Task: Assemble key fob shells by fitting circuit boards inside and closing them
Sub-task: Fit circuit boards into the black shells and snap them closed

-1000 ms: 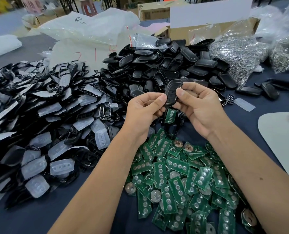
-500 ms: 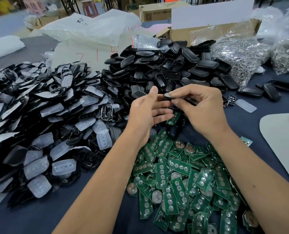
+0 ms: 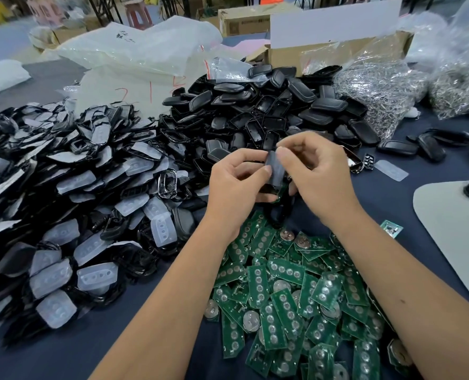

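Note:
A black key fob shell (image 3: 275, 171) stands upright between both hands above the table's middle. My left hand (image 3: 236, 187) grips its left side, thumb on the face. My right hand (image 3: 318, 179) pinches its upper right edge with thumb and forefinger. A green circuit board edge (image 3: 278, 198) shows under the shell's lower end. A heap of green circuit boards (image 3: 291, 297) lies below my hands. A heap of black shell halves (image 3: 255, 111) rises behind them.
Shell fronts with translucent button pads (image 3: 63, 215) are piled at the left. Bags of metal rings (image 3: 378, 89) and a cardboard box (image 3: 337, 50) stand at the back right. A grey mat (image 3: 453, 231) lies at the right, finished fobs (image 3: 398, 148) beyond it.
The shell went from face-on to edge-on between my fingers, then came upright again. My left hand moved from open fingers back to gripping it. Both hands stayed over the same spot.

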